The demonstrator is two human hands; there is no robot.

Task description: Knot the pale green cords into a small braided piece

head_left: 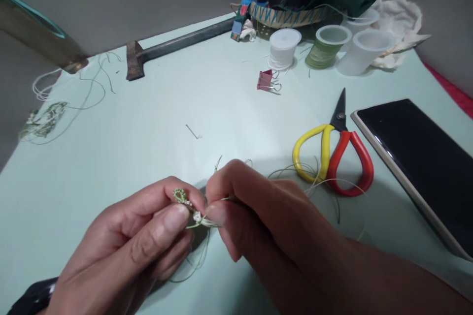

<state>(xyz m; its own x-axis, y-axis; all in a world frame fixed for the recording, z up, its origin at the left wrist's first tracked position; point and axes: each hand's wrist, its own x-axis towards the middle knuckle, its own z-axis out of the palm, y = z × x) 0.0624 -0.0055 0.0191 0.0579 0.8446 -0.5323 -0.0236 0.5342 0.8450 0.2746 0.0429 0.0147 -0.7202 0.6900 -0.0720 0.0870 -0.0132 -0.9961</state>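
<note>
My left hand pinches a small knotted green cord piece with a white bead between thumb and forefinger. My right hand meets it fingertip to fingertip and pinches the thin pale green threads coming off the knot. Loose thread ends trail down onto the pale green table under both hands. Both hands hover just above the table near its front edge.
Yellow and red scissors lie right of my hands, with a dark phone beyond them. A pink binder clip, three thread spools and a woven basket stand at the back. A hammer and tangled cord lie left.
</note>
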